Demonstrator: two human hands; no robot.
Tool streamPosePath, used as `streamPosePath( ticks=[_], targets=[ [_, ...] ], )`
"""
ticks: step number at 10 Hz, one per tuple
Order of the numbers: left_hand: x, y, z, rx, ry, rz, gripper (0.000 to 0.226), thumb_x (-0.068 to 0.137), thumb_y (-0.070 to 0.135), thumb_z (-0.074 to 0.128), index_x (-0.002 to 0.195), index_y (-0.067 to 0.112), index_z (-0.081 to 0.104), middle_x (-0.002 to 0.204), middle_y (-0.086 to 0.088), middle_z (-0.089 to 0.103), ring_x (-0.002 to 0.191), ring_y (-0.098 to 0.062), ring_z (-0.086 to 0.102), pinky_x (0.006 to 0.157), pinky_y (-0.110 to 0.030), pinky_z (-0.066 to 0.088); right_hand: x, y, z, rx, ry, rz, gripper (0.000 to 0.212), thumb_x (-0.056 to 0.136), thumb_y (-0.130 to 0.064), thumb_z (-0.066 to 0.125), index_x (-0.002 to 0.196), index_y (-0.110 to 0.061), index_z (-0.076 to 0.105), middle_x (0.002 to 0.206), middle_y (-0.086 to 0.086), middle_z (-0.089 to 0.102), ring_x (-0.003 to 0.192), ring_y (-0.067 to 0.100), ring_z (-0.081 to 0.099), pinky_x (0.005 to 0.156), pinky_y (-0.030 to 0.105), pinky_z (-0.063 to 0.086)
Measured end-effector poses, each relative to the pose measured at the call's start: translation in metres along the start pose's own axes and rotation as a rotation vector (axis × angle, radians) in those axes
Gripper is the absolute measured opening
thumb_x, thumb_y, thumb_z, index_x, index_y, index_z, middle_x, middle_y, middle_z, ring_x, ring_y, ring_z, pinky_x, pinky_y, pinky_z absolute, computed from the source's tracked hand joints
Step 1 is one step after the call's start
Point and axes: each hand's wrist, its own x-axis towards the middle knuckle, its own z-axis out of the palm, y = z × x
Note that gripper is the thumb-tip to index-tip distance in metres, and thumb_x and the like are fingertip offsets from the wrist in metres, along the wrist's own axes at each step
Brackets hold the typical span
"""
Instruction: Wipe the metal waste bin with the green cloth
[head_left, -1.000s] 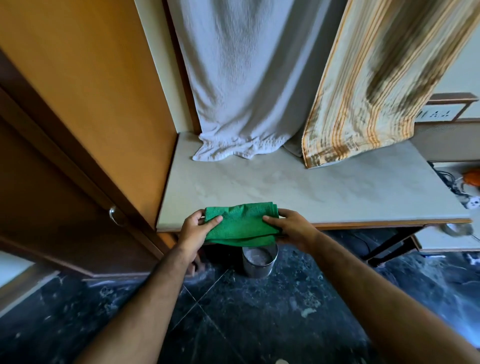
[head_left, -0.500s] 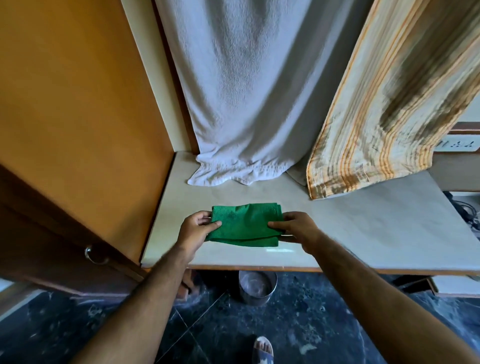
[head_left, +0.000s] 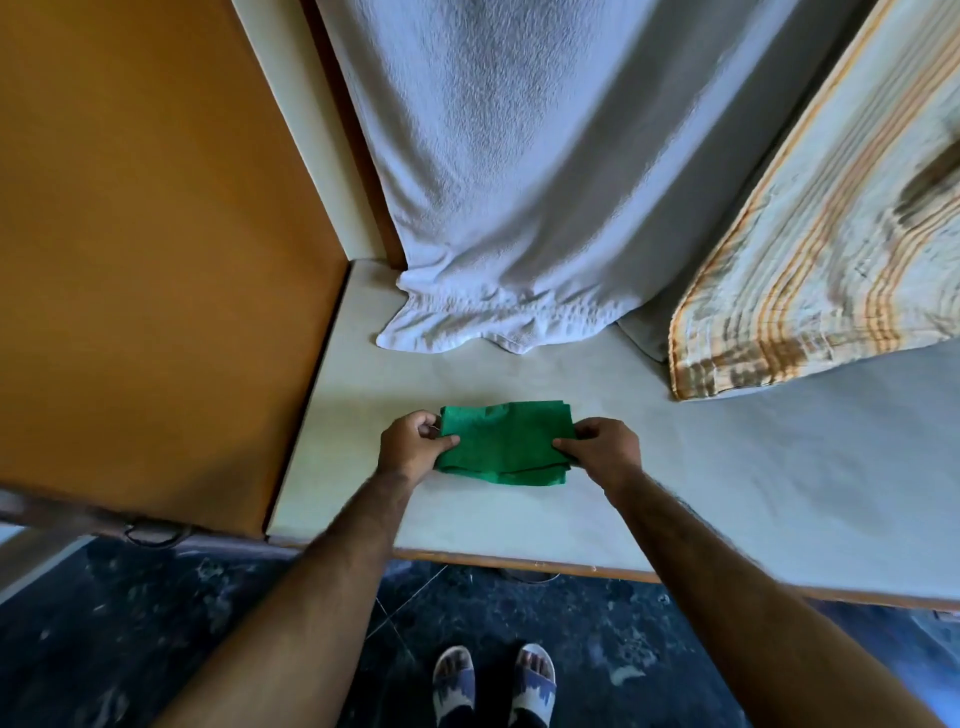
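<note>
Both hands, left (head_left: 413, 448) and right (head_left: 602, 451), pinch the cloth (head_left: 503, 442) by its short ends, its long axis running between them; no bin in view.

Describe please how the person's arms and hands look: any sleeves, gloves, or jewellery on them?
Both forearms are bare up to the frame edge, with no sleeve in view. The left hand and the right hand wear no gloves, and no watch, bracelet or ring is visible. Fine hair shows along the forearms. Below, the feet wear open slippers with a blue and white pattern.
</note>
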Motion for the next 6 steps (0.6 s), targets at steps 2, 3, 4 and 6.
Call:
streamPosePath(
  ticks=[2,3,4,6],
  targets=[
    [0.017,-0.014,0.014,0.096,0.044,0.014,0.031,0.067,0.021,0.09,0.087,0.008,0.071,0.079,-0.005,0.071,0.071,-0.015,0.061,0.06,-0.018,0.043,0.014,0.008,0.011,-0.224,0.044,-0.079,0.014,0.073,-0.019,0.085,0.082,-0.014,0.076,0.077,0.0,0.072,0.061,0.001,0.058,0.046,0.006,0.038],
    [0.018,-0.015,0.016,0.117,0.065,-0.007,0.031,0.067,0.025,0.091,0.078,0.014,0.064,0.08,-0.009,0.074,0.069,-0.021,0.066,0.065,-0.028,0.055,0.015,0.007,0.015,-0.303,0.048,-0.095,0.016,0.075,-0.018,0.082,0.086,-0.011,0.073,0.085,0.006,0.073,0.07,0.017,0.064,0.057,0.022,0.05],
    [0.016,-0.013,0.012,0.33,0.067,0.003,0.043,0.069,0.045,0.085,0.075,0.019,0.051,0.073,0.0,0.064,0.068,-0.026,0.062,0.05,-0.031,0.047,0.014,0.001,0.019,-0.387,0.078,-0.115,0.032,0.075,-0.017,0.082,0.099,-0.006,0.065,0.1,0.012,0.069,0.092,0.03,0.064,0.074,0.036,0.054],
    [0.003,0.023,-0.012,0.693,0.049,0.407,0.048,0.081,0.057,0.068,0.096,0.016,0.05,0.098,-0.005,0.06,0.093,-0.027,0.057,0.07,-0.036,0.045,-0.005,-0.045,0.001,-0.767,0.105,-0.46,0.074,0.083,-0.041,0.075,0.14,-0.006,0.041,0.144,0.014,0.047,0.134,0.032,0.043,0.109,0.045,0.042]
  ],
)
